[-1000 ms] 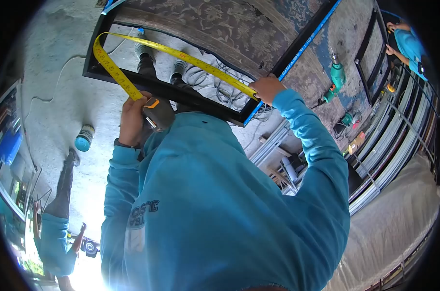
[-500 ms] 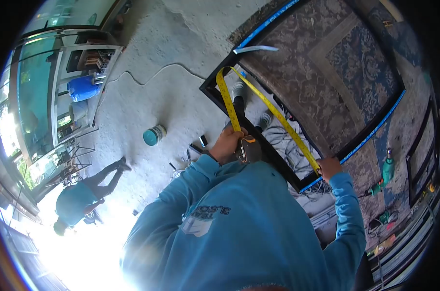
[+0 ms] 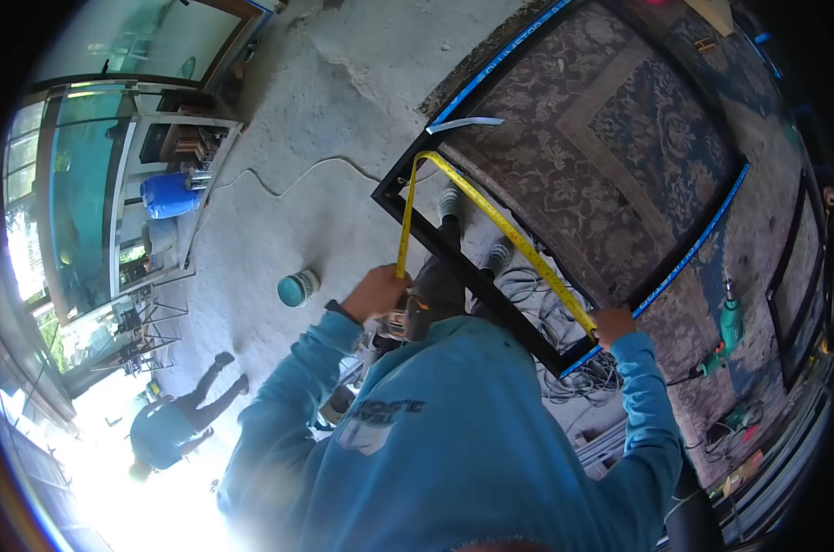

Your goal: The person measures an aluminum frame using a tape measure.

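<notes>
A yellow tape measure blade [image 3: 514, 232] runs in a bent loop over the black frame [image 3: 491, 302], which has blue tape strips along two edges. My left hand [image 3: 377, 293] is closed round the tape measure case [image 3: 406, 318], left of the frame's near bar. From the case the blade rises to a fold near the frame's left corner, then slopes down to the right. My right hand [image 3: 614, 326] pinches the blade's end at the frame's lower right corner. A loose pale strip [image 3: 464, 123] lies across the frame's upper left edge.
Patterned carpet [image 3: 610, 138] lies under the frame. A teal-lidded bucket [image 3: 298, 288] stands on the concrete floor. At right are a green drill [image 3: 730, 327] and another dark frame [image 3: 797, 276]. Cables [image 3: 564, 345] lie near my feet. Another person [image 3: 173, 425] is at lower left.
My left hand has moved left with the case, away from the near bar, and the blade's left leg now leans left. My right hand remains at the corner. The other person's legs have shifted.
</notes>
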`<state>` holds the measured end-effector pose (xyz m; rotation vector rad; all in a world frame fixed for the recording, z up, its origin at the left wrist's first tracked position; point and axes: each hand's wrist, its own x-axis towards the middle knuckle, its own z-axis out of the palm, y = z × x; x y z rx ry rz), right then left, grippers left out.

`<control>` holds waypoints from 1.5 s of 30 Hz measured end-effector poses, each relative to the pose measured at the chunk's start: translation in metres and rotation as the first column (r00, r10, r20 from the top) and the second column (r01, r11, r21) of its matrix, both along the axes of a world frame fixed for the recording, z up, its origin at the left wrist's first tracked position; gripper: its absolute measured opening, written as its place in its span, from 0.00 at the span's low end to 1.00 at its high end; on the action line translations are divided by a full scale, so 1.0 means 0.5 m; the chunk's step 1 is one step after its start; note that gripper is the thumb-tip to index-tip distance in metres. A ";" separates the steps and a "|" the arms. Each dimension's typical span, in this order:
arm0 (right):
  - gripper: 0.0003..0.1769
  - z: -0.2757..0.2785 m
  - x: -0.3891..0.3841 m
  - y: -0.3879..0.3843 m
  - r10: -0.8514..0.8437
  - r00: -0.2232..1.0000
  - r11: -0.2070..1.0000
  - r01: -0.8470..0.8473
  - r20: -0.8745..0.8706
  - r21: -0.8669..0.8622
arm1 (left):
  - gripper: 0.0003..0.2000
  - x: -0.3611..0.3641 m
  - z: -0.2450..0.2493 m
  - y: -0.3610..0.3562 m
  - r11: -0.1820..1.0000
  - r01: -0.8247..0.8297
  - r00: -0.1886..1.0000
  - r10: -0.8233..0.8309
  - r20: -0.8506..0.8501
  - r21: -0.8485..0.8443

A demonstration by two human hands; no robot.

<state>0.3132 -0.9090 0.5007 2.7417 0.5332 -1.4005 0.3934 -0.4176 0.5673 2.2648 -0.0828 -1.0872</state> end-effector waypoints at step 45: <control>0.15 0.026 0.004 -0.023 -0.140 0.978 0.990 0.143 0.153 -0.008 | 0.19 0.454 0.305 -0.243 0.099 0.837 0.483 -0.599 -0.639 0.539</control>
